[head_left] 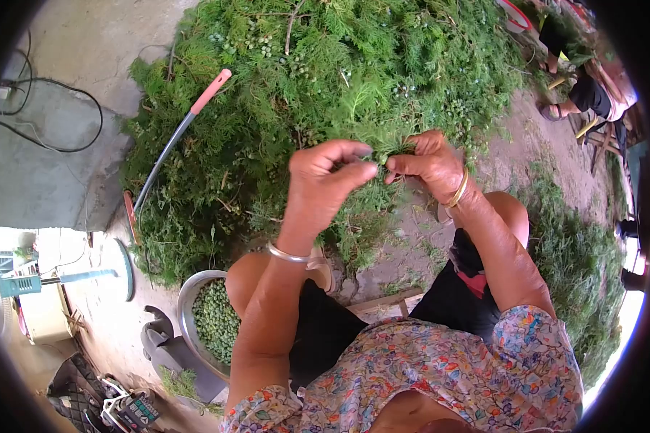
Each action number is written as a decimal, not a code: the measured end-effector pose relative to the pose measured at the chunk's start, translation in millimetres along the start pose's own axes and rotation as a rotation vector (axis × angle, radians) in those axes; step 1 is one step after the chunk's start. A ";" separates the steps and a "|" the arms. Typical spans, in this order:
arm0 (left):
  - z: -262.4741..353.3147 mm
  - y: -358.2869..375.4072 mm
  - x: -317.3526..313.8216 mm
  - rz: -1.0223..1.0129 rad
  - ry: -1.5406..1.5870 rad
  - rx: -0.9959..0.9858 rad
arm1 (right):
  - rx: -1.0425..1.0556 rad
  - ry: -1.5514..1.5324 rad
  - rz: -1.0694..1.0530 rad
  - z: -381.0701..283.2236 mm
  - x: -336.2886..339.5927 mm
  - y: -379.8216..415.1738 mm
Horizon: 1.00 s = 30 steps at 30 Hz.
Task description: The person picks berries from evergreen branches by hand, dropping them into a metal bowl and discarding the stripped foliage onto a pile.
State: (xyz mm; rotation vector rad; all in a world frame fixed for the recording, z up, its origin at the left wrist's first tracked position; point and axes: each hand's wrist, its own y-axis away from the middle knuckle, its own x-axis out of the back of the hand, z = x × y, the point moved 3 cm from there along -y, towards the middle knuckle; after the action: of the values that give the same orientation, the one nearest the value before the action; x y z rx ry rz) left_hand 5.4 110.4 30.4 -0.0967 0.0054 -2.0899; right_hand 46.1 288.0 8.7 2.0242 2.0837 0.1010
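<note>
Just above my knees, my right hand (pixel 432 164) is closed around a green conifer sprig (pixel 397 150) with flat, feathery leaves. Facing it, my left hand (pixel 328 172) has its thumb and forefinger pinched at the sprig's near end, where small green berries show. The fingertips partly hide what they grip. Beyond both hands lies a large heap of cut conifer branches (pixel 325 79), dotted with pale green berries. A metal basin (pixel 189 307) full of picked green berries stands beside my left knee.
A curved tool with a pink handle (pixel 213 90) leans on the heap's left side. A fan (pixel 119 270) lies at left, near a black cable (pixel 97 123). A grey shoe (pixel 159 332) is by the basin. Another person's leg (pixel 567 108) shows at upper right; more branches (pixel 570 267) lie at right.
</note>
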 end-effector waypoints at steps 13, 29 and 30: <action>-19.7 -2.0 -13.7 0.061 -0.239 -0.179 | 0.059 0.070 -0.061 6.5 -3.2 -2.1; -20.9 -6.3 17.8 0.068 0.816 0.228 | 0.058 -0.040 0.079 3.1 3.8 -2.3; -19.1 -5.2 14.0 0.069 0.815 0.229 | 0.071 -0.057 0.084 3.4 3.9 -2.4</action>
State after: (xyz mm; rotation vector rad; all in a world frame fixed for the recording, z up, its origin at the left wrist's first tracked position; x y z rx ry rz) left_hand -7.4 100.1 12.5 0.8774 0.2559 -1.9128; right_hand 44.4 291.3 4.4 2.1303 1.9946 -0.0163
